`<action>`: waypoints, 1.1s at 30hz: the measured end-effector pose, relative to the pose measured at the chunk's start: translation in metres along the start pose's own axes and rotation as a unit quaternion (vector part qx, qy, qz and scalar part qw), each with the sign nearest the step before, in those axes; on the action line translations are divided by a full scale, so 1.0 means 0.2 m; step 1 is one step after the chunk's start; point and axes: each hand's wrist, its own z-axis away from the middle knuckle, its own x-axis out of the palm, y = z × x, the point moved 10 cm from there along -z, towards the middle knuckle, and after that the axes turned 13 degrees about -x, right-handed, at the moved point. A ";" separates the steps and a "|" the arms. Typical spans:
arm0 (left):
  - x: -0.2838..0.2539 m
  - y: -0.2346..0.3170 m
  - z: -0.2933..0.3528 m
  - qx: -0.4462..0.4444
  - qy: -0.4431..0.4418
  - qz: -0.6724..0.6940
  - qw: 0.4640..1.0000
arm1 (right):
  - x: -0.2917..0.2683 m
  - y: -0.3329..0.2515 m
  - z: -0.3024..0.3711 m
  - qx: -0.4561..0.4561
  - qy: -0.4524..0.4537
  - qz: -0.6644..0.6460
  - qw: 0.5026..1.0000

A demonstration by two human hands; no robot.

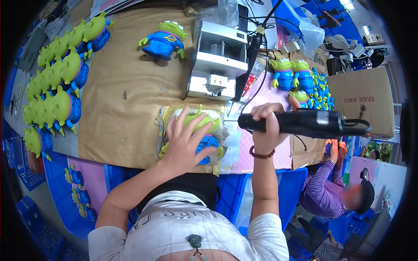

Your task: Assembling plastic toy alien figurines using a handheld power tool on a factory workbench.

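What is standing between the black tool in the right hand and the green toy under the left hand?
Nothing visible stands between them. The right hand holds the black tool just right of the green toy, which the left hand presses down.

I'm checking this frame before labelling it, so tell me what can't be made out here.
- Head view: most of the green and blue toy lies under the left hand.
- The black power tool: its working tip is hidden behind the right hand.
- Inside of the metal machine: too small to read.
- Toys at the left rim are bent and blurred by the fisheye.
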 end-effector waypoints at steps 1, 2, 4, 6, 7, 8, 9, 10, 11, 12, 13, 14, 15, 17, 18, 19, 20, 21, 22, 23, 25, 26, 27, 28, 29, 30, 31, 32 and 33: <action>0.01 -0.01 -0.04 -0.017 0.007 0.029 0.999 | 0.04 -0.04 0.00 0.006 0.006 -0.025 1.000; 0.01 0.00 -0.08 -0.020 0.001 0.035 0.999 | 0.08 -0.07 0.00 0.016 0.002 -0.048 0.999; 0.03 0.01 -0.12 -0.022 -0.013 0.048 0.998 | 0.14 -0.15 0.01 -0.001 -0.017 -0.085 0.996; 0.01 0.04 -0.13 0.006 -0.011 0.058 0.998 | 0.18 -0.21 0.01 -0.004 -0.044 -0.064 0.997; 0.01 0.06 -0.13 0.019 -0.011 0.063 0.998 | 0.19 -0.23 0.02 -0.005 -0.056 -0.060 0.997; -0.01 0.06 -0.12 0.024 -0.004 0.068 0.997 | 0.21 -0.25 0.03 0.001 -0.063 -0.059 0.996; -0.02 0.07 -0.11 0.029 0.003 0.073 0.997 | 0.22 -0.26 0.04 0.009 -0.069 -0.051 0.996; -0.04 0.07 -0.10 0.033 0.011 0.077 0.996 | 0.23 -0.27 0.04 0.016 -0.075 -0.045 0.996; -0.05 0.08 -0.09 0.043 0.014 0.063 0.997 | 0.25 -0.27 0.05 0.024 -0.081 -0.039 0.996; -0.06 0.09 -0.07 0.053 0.018 0.050 0.997 | 0.26 -0.27 0.07 0.031 -0.089 -0.040 0.995; -0.06 0.11 -0.06 0.066 0.019 0.039 0.997 | 0.27 -0.28 0.08 0.036 -0.095 -0.037 0.994; -0.08 0.14 -0.04 0.083 0.028 0.022 0.996 | 0.28 -0.29 0.09 0.042 -0.100 -0.039 0.993; -0.10 0.16 -0.03 0.100 0.038 0.006 0.994 | 0.29 -0.30 0.10 0.048 -0.105 -0.042 0.992; -0.13 0.21 0.01 0.119 0.048 0.003 0.992 | 0.31 -0.31 0.13 0.022 -0.144 -0.003 0.989; -0.14 0.23 0.02 0.123 0.049 0.019 0.991 | 0.32 -0.31 0.16 0.017 -0.155 0.008 0.988; -0.15 0.24 0.03 0.124 0.052 0.032 0.990 | 0.33 -0.31 0.18 0.012 -0.167 0.018 0.986; -0.15 0.23 0.03 0.123 0.047 0.037 0.991 | 0.34 -0.30 0.20 0.007 -0.178 0.028 0.984; -0.15 0.22 0.04 0.123 0.043 0.042 0.991 | 0.33 -0.31 0.23 0.009 -0.181 0.032 0.983; -0.14 0.20 0.04 0.122 0.039 0.046 0.991 | 0.32 -0.31 0.22 0.011 -0.172 0.031 0.985; -0.14 0.17 0.04 0.116 0.046 0.043 0.991 | 0.32 -0.32 0.22 0.013 -0.163 0.031 0.986; -0.14 0.09 0.06 0.102 0.057 0.038 0.992 | 0.31 -0.35 0.20 0.024 -0.130 0.031 0.991; -0.13 0.08 0.06 0.098 0.054 0.034 0.993 | 0.31 -0.36 0.19 0.039 -0.123 0.009 0.992; -0.12 0.07 0.07 0.093 0.051 0.030 0.994 | 0.31 -0.37 0.19 0.054 -0.115 -0.013 0.992; -0.11 0.06 0.07 0.089 0.048 0.026 0.995 | 0.31 -0.39 0.19 0.068 -0.105 -0.034 0.992; -0.11 0.07 0.08 0.093 0.043 0.028 0.994 | 0.32 -0.39 0.19 0.071 -0.112 -0.040 0.990; -0.11 0.08 0.08 0.097 0.038 0.030 0.994 | 0.33 -0.39 0.20 0.078 -0.115 -0.041 0.990; -0.10 0.09 0.08 0.101 0.032 0.034 0.994 | 0.33 -0.39 0.21 0.084 -0.117 -0.040 0.989; -0.10 0.09 0.08 0.101 0.033 0.039 0.994 | 0.34 -0.38 0.22 0.090 -0.120 -0.040 0.988; -0.09 0.09 0.08 0.100 0.033 0.044 0.993 | 0.33 -0.38 0.23 0.094 -0.119 -0.041 0.988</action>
